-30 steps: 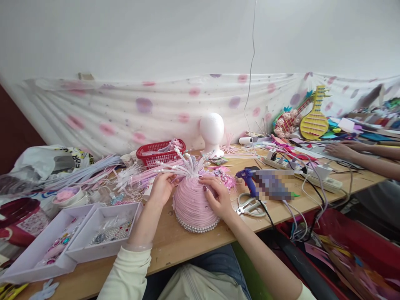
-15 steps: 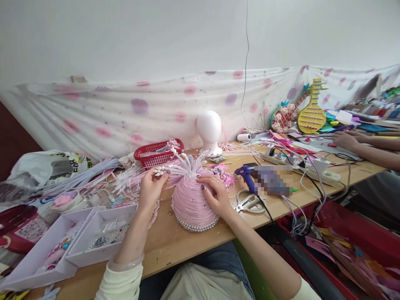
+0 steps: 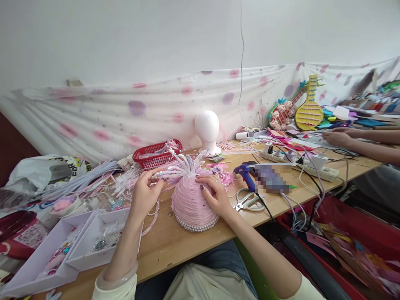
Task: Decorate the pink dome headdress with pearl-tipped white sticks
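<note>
Left hand: fingers and thumb curve around the beaded tips of the pale strands point(image 3: 176, 170); whether they are together on a strand, I cannot tell [the left hand point(image 3: 146, 195)].
Right hand: the right hand point(image 3: 215, 195) lies on the upper side of the pink dome point(image 3: 193, 206), thumb and fingers apart, a ring on one finger.
Dome, looks: pale pink, wrapped in fine horizontal ridges, with small dark marks on its side; silvery-white beads point(image 3: 195, 227) ring its lower edge.
Dome, top: whitish and pink strands fan out, many tipped with pearly beads.
Dome, place: upright on the wooden table point(image 3: 168, 246), near its front edge, between the hands.
Behind: a white foam head point(image 3: 207, 127) and a red basket point(image 3: 156, 159) of pink pieces.
Right side: white-handled scissors point(image 3: 250, 203), a blue glue gun point(image 3: 248, 178), a power strip point(image 3: 321, 171).
Left side: white trays point(image 3: 40, 273) of beads and gems.
Far right: another person's hands point(image 3: 339, 137) over the table.
</note>
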Demonstrator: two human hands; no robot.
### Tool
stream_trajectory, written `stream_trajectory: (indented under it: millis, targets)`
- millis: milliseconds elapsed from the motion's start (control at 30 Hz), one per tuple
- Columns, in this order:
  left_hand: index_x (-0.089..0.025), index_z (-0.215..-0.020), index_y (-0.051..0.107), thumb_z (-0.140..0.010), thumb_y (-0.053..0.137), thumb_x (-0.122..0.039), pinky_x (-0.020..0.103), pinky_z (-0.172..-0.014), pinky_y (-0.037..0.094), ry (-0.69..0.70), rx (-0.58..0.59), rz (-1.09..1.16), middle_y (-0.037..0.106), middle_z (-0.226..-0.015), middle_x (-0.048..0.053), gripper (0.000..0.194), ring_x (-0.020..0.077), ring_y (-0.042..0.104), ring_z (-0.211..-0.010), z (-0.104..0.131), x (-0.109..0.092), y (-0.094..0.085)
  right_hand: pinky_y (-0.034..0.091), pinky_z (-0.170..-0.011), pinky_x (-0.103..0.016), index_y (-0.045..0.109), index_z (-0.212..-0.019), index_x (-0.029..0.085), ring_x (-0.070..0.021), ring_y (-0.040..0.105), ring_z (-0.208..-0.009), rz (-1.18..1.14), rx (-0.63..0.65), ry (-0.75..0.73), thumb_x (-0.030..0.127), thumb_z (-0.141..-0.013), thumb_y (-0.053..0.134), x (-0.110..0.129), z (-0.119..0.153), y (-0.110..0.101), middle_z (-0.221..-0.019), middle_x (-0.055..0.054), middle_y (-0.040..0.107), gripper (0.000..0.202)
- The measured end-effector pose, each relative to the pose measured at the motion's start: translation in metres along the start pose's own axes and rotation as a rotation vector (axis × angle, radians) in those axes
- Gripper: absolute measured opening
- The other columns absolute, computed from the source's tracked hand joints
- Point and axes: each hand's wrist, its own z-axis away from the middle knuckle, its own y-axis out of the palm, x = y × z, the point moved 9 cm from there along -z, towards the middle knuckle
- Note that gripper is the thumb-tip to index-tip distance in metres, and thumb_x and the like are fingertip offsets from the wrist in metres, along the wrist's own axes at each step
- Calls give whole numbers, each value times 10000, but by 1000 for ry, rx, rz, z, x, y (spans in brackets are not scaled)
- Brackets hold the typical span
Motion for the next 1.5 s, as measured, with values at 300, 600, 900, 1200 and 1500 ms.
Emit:
stream_trajectory:
  millis: [300, 600, 900, 1200, 1500]
  targets:
    - [-187, -1102, 611, -597, 692, -142, 325, -839, 528, -225, -79, 269, 662, -1008, 54, 514, 183, 673, -845, -3, 36, -1, 469, -954, -461, 668, -1072, 249, -250, 628, -1087, -9, -3, 2, 154, -861, 500, 0, 1, 0, -1093, -74, 710, 286]
    - [-196, -1136, 614, -590, 638, -114, 309, -725, 551, -262, -74, 119, 617, -1242, 115, 553, 165, 683, -773, 5, 31, -27, 454, -974, -469, 664, -1101, 248, -256, 619, -1102, -5, 25, 5, 169, -882, 501, -3, 3, 0, -1124, -78, 699, 284]
    - [-154, -794, 671, -720, 630, -323, 268, -599, 528, -204, -250, -302, 664, -598, 19, 189, 164, 633, -565, -13, -11, -193, 426, -986, -462, 654, -1147, 251, -256, 592, -1135, 61, 62, -4, 192, -921, 504, -13, 4, 1, -1171, -86, 675, 278]
    - [-108, -979, 660, -881, 630, -295, 331, -705, 564, -587, 65, -685, 693, -930, 62, 214, 175, 665, -790, -120, 103, -162, 476, -919, -390, 654, -1128, 247, -238, 633, -1071, 139, 53, -86, 128, -879, 511, -3, 2, -5, -1111, -74, 695, 311]
    - [-99, -405, 487, -605, 661, 104, 167, -436, 212, -549, 282, -695, 361, -270, -78, 334, 63, 336, -323, -147, 155, -97, 493, -919, -431, 646, -1110, 212, -229, 627, -1050, 115, 46, -34, 107, -832, 482, 11, -1, -3, -1099, -97, 687, 339]
